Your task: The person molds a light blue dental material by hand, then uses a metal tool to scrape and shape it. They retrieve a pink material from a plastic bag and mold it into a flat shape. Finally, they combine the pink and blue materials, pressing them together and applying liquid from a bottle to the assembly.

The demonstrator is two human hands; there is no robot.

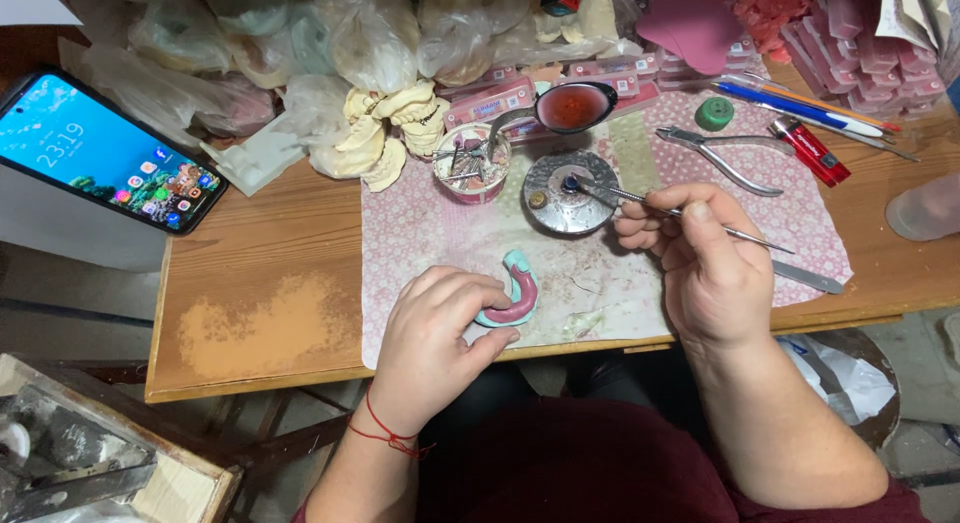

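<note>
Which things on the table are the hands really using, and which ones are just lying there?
In use:
left hand holding the teal dental cast with pink wax rim
right hand holding the thin metal wax tool, tip at the round metal burner

Lying about:
pliers
red lighter
phone
plaster casts
pens

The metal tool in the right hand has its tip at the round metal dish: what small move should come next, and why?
Probably carry the tool from the round metal dish across to the arch-shaped teal and pink model. The right hand holds the tool with its tip at the dish's centre, while the left hand steadies the model on the patterned cloth, with its pink rim turned up and uncovered.
</note>
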